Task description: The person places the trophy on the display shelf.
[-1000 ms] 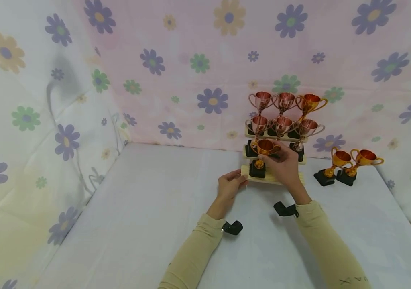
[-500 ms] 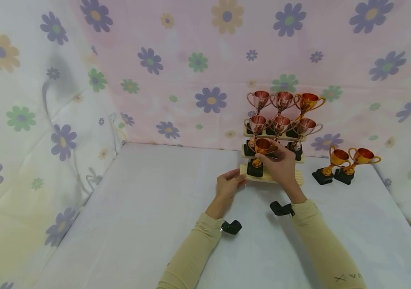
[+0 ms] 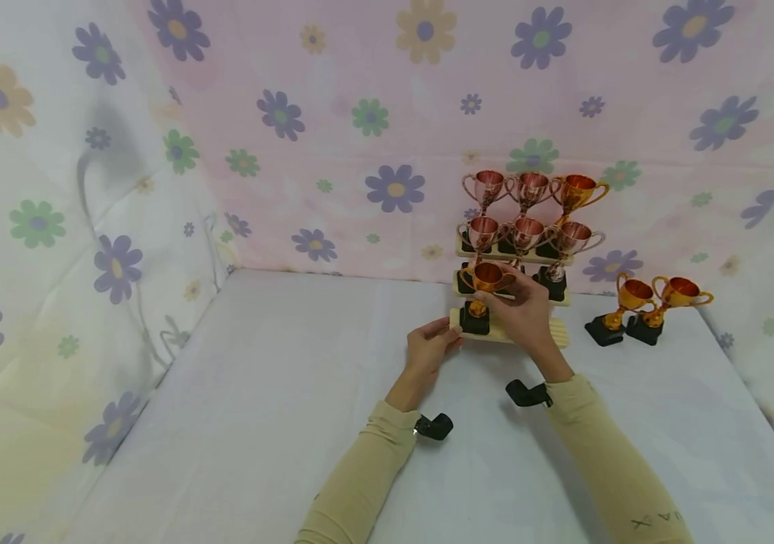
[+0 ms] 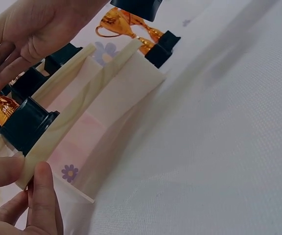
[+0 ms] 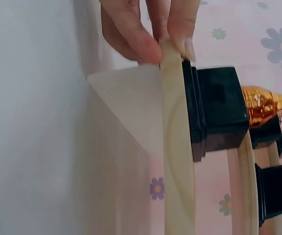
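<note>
A stepped wooden stand (image 3: 557, 332) carries several copper and gold trophies on its upper steps. My left hand (image 3: 451, 336) pinches the left end of the lowest step (image 4: 58, 132) between thumb and fingers (image 5: 151, 34). My right hand (image 3: 504, 291) grips the cup of a gold trophy (image 3: 487, 278). The trophy's black base (image 3: 474, 321) sits on the lowest step, near its left end. The same base (image 4: 26, 125) lies close to my left fingers (image 4: 40, 196). In the right wrist view the base (image 5: 219, 115) and gold stem (image 5: 268, 103) show against the step (image 5: 177, 156).
Two more gold trophies (image 3: 614, 310) (image 3: 666, 302) stand on the white table (image 3: 292, 393) to the right of the stand. Flowered cloth walls (image 3: 360, 113) close in the back and both sides. The table's left and near parts are bare cloth.
Both hands keep their holds. The trophy and the stand sit a little further left in the view, mostly from a slight shift of the camera.
</note>
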Motion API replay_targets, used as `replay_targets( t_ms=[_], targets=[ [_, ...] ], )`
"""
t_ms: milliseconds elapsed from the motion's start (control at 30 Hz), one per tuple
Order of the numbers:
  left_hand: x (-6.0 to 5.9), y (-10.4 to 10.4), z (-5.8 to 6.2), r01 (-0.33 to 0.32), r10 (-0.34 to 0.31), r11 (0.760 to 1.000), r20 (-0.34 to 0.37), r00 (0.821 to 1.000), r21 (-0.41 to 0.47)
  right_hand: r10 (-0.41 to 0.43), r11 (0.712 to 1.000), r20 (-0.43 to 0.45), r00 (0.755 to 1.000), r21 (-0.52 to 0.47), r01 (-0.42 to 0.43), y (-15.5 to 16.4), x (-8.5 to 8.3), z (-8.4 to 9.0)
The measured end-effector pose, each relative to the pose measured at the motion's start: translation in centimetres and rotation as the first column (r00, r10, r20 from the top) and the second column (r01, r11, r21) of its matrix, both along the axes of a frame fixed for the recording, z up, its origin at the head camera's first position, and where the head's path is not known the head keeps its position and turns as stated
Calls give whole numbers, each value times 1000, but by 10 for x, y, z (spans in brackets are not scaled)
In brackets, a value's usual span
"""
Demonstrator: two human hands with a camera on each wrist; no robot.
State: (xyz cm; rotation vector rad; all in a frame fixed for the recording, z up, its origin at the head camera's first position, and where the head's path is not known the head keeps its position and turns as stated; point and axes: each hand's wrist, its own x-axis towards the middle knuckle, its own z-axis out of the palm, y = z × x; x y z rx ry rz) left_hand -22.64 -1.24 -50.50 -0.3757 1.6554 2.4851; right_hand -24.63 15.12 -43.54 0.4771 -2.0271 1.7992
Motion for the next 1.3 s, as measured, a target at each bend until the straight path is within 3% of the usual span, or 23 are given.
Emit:
replay_targets(
  t_ms=[233,433,500,600,700,767,833,867,933,1033,1100,1167,1233,1300],
  targets=[
    [-1,-3,-1,13,-13,1000,3,1000,-9,-1,999,12,1000,-32,1,-1,-7,-11],
    [-3,-3,-2,0,0,1000,8,1000,2,72,995,98,993,67,-79,11,-1,-13],
    [-3,-3,-3,-3,3,1000,11,1000,-3,61,994,47,997,87,-65,22,4,-12],
    [-3,-1,-3,-9,9,1000,19,1000,0,-1,1000,-129,992,25,4,45,12,-3],
    [-3,0,-3,-11,11,1000,24,1000,2,-133,985,-328,935,-152,87,72,18,14],
    [-3,1,-4,-11,11,1000,24,1000,2,-264,944,-398,879,-294,151,88,22,28],
    [-3,2,-4,-13,13,1000,21,1000,-1,-410,884,-406,817,-396,247,103,26,42],
    [-3,2,-4,-16,16,1000,20,1000,-2,-480,852,-384,789,-419,315,111,28,47],
    [-3,1,-4,-21,21,1000,16,1000,-2,-584,792,-282,761,-406,457,129,32,54],
    [-3,1,-3,-25,25,1000,14,1000,-3,-681,724,-59,730,-200,660,163,32,47],
    [-3,1,-3,-25,25,1000,12,1000,-3,-693,714,114,712,-37,700,184,29,36],
    [-3,1,-4,-24,24,1000,15,1000,-2,-683,722,265,680,106,684,199,26,23],
    [-3,1,-4,-26,26,1000,17,1000,2,-666,739,362,652,205,642,209,22,11],
    [-3,1,-4,-25,25,1000,14,1000,0,-655,753,402,640,272,599,213,18,1]
  ],
)
